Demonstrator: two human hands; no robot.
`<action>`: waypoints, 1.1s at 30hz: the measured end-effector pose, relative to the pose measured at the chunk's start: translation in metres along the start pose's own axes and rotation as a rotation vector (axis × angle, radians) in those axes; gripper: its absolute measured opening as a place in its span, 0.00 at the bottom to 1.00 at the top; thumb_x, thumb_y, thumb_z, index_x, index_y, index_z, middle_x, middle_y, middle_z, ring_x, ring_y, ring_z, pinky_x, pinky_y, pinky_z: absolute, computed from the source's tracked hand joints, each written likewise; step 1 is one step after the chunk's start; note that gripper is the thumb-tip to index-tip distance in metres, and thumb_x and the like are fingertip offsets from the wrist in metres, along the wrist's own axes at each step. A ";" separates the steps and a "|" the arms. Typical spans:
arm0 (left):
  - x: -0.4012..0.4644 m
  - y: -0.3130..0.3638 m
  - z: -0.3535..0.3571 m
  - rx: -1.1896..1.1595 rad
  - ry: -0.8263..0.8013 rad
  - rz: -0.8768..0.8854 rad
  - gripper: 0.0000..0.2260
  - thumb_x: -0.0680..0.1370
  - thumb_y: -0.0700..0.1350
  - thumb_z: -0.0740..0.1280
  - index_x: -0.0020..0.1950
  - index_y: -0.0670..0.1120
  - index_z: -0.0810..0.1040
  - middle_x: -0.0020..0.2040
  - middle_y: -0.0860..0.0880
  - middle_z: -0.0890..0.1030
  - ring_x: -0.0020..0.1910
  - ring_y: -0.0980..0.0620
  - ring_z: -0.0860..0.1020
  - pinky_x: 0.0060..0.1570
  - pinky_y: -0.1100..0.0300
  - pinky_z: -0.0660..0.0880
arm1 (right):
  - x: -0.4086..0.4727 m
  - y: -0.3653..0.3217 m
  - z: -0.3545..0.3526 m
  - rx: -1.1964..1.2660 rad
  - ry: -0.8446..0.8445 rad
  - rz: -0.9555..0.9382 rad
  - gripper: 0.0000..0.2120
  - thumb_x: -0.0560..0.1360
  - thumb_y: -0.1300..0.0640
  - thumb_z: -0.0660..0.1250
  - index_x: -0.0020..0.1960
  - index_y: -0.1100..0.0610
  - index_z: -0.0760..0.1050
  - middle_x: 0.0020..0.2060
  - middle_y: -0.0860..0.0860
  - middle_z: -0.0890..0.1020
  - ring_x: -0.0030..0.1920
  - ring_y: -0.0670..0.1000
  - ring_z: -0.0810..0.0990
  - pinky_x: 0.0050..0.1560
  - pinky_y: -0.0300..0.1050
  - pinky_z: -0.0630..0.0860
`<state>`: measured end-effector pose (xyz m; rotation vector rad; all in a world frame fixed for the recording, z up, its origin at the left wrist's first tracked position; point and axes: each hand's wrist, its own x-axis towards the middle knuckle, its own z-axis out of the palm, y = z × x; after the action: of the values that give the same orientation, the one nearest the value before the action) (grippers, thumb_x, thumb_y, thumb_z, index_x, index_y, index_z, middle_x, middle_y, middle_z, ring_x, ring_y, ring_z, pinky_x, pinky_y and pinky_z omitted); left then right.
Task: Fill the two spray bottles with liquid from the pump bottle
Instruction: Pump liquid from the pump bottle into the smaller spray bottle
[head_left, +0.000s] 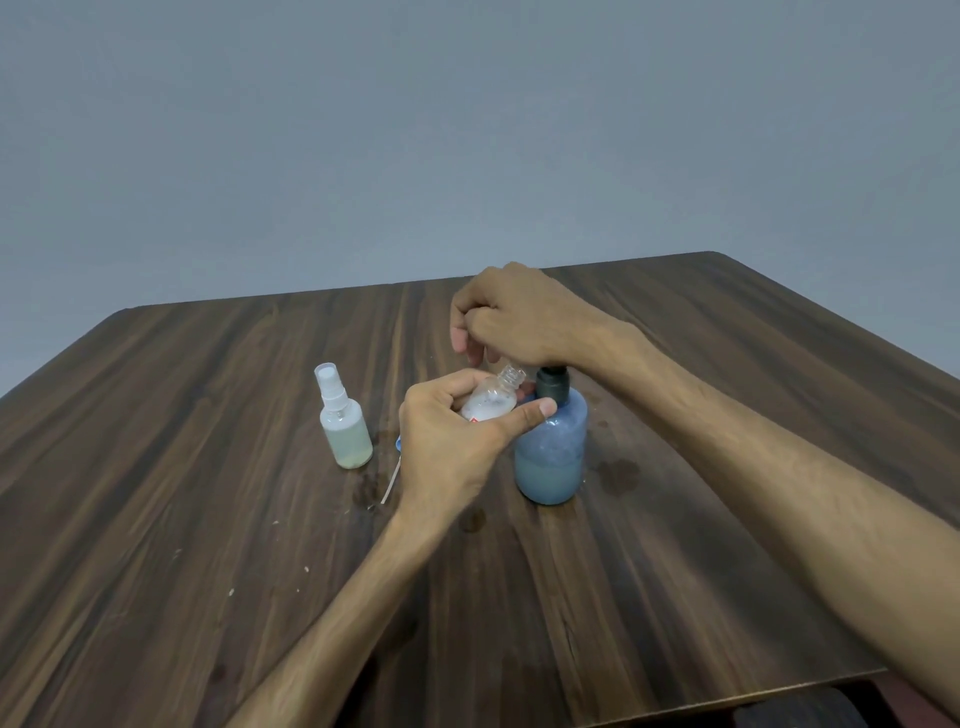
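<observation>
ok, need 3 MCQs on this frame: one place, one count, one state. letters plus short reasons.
1. Where does the capped spray bottle stand relative to the pump bottle?
A. left of it
B. right of it
C. on top of it

2. How many bottles show?
A. two
B. three
C. five

3. The small bottle in the left hand is:
A. capped
B. lying on the table
C. uncapped, tilted

Answers: 1 A, it stands left in view. 2 B, two small plus the pump bottle. 3 C, bare threaded neck, tilted toward the pump under the right hand.

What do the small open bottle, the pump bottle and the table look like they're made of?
Small open bottle: clear glossy plastic, probably; contents show through, threaded neck. Pump bottle: translucent frosted blue plastic by the look; liquid level visible, dark matte collar. Table: dark wood-grain surface, solid wood or laminate unclear.
</observation>
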<state>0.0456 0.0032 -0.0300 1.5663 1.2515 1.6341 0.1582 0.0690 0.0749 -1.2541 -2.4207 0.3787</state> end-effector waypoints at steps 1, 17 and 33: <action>0.000 -0.001 0.000 0.002 0.007 0.003 0.11 0.67 0.44 0.86 0.41 0.41 0.87 0.36 0.46 0.87 0.36 0.48 0.83 0.36 0.47 0.80 | 0.000 -0.001 0.002 -0.018 -0.032 0.006 0.14 0.73 0.60 0.60 0.40 0.51 0.83 0.33 0.45 0.87 0.39 0.46 0.85 0.49 0.49 0.83; -0.001 -0.001 0.000 0.022 -0.001 0.002 0.11 0.68 0.45 0.86 0.41 0.42 0.87 0.37 0.48 0.87 0.38 0.47 0.85 0.38 0.46 0.82 | 0.001 -0.001 -0.001 -0.006 -0.012 0.016 0.13 0.71 0.59 0.60 0.40 0.51 0.84 0.33 0.45 0.87 0.37 0.47 0.85 0.49 0.50 0.83; -0.001 0.002 0.000 -0.001 0.003 -0.012 0.10 0.67 0.44 0.86 0.39 0.46 0.86 0.34 0.51 0.86 0.34 0.54 0.82 0.34 0.54 0.78 | 0.000 -0.004 0.000 0.006 0.035 0.020 0.18 0.77 0.49 0.57 0.39 0.52 0.83 0.33 0.45 0.87 0.38 0.50 0.86 0.50 0.53 0.83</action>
<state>0.0462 0.0011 -0.0285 1.5538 1.2590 1.6298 0.1553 0.0669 0.0767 -1.2731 -2.3775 0.3670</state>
